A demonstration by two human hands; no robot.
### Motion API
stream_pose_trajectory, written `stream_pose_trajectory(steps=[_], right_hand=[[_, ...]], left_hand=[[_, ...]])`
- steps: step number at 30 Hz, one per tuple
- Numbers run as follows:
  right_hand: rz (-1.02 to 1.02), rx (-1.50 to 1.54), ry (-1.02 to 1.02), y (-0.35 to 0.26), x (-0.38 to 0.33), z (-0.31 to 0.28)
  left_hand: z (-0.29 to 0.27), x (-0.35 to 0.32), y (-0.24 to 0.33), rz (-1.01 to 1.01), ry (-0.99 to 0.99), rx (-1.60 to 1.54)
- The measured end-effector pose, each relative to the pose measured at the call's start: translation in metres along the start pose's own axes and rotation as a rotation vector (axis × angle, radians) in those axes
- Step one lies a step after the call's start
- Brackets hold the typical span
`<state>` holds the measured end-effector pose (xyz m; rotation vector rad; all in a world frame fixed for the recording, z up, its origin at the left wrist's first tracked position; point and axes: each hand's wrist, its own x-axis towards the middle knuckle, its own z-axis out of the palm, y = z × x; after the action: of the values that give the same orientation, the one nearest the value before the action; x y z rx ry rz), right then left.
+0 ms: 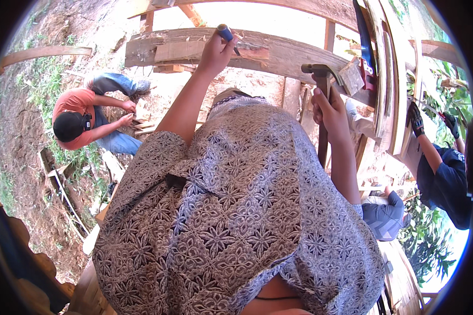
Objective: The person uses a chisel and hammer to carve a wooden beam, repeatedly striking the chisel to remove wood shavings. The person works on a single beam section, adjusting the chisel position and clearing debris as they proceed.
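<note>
My left hand (214, 56) is closed around the blue handle of a chisel (225, 32). Its dark blade slants down to a pale, freshly cut patch on a short wooden piece (178, 51). That piece lies along a long weathered plank (294, 62) in front of me. To the right, my right hand (331, 111) grips a claw hammer (320, 70) by its wooden handle. The hammer is held upright, its metal head above my fist, well apart from the chisel. A small wood block (351, 76) lies just beyond the claw.
A handsaw (368, 58) with a red handle and blue blade rests by upright boards on the right. At left, a person in an orange shirt (73, 107) bends over wood scraps. A gloved person (444, 178) works at far right, near another in grey (383, 218).
</note>
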<state>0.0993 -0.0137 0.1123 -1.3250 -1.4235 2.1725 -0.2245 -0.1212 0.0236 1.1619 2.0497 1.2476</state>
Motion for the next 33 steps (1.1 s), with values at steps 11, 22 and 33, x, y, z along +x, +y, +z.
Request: stream_pose_trajectory(steps=[11,22,33], right_hand=[[-0.035,-0.004,-0.083,-0.004,0.006,0.011],[-0.152,-0.088,-0.114,-0.036,0.025,0.025],[-0.148,-0.113,-0.151,-0.029,0.029,0.02]], left_hand=[[0.001,0.01,-0.001,0.1,-0.035,0.084],[0.012,0.011,0.0,0.16,0.022,0.146],[0.02,0.01,0.002,0.151,-0.001,0.152]])
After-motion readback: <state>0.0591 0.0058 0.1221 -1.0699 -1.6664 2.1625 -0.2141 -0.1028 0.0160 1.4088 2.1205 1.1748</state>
